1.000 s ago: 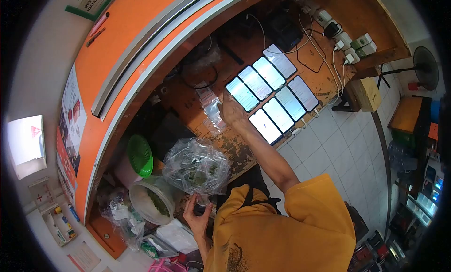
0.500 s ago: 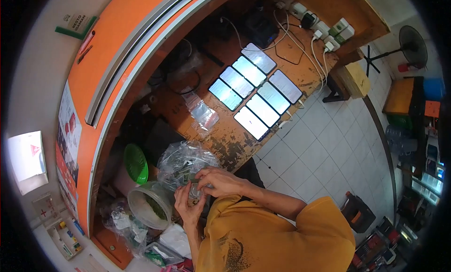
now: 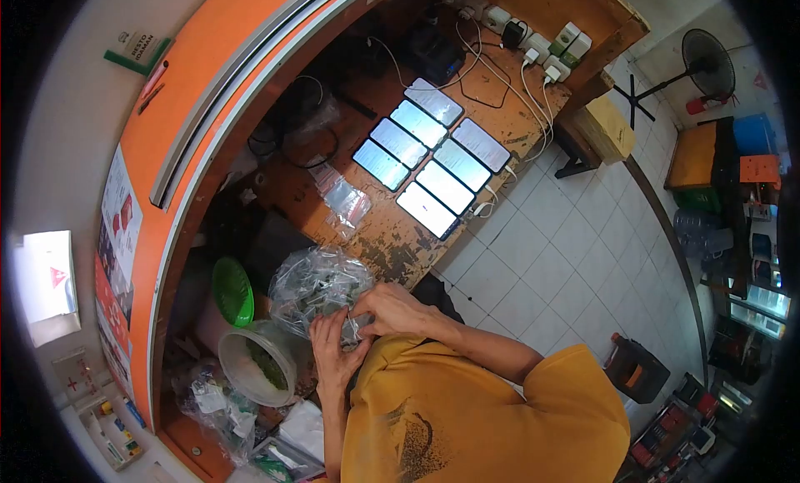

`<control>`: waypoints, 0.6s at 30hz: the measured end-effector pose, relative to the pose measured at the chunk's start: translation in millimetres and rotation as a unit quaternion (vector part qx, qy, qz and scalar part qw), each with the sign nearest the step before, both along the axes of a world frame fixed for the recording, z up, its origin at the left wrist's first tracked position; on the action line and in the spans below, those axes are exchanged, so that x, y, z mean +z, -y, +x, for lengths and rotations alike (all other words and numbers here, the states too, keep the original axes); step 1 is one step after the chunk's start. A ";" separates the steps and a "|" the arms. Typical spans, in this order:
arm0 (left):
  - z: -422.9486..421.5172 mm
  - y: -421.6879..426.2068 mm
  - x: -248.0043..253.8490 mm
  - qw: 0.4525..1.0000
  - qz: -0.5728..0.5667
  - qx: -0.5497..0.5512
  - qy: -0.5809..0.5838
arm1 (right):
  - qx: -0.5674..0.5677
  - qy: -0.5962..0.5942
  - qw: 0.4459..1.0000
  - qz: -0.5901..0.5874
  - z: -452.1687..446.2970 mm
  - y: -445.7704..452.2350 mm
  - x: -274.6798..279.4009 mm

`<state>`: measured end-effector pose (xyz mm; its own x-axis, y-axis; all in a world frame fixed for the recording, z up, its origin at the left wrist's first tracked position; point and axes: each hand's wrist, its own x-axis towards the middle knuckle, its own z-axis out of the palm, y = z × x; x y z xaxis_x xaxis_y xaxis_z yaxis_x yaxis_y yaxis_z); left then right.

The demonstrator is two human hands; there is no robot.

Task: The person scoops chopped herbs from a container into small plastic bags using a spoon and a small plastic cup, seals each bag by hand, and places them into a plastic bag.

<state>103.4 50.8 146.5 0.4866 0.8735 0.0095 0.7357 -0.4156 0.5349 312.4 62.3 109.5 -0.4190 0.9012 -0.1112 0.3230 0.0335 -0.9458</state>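
Observation:
My left hand (image 3: 337, 350) and my right hand (image 3: 392, 310) meet close in front of my shirt. Their fingers are bent and pinched around a small clear plastic bag (image 3: 355, 325), mostly hidden by the fingers. Just beyond them, at the table's near corner, sits a large clear plastic bag (image 3: 317, 287) filled with small crinkled packets. To the left of my left hand, a translucent tub (image 3: 242, 337) leans with its mouth towards me, green shredded stuff (image 3: 268, 370) inside.
Several lit phones (image 3: 433, 200) lie in two rows on the worn table (image 3: 400, 254), with charging cables running to plugs (image 3: 537, 45). Flat clear packets (image 3: 343, 201) lie nearby. A green basket (image 3: 232, 291) stands behind the tub, and plastic bags (image 3: 218, 408) sit at lower left.
My hands stay together at my front, their fingers shifting on the small bag, which now shows less. The view has swung slightly, so the table and phones appear further left.

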 end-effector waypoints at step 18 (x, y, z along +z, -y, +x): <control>-64.2 42.8 5.4 0.991 -0.076 0.089 0.058 | 0.107 0.096 0.989 0.044 -75.2 20.5 19.4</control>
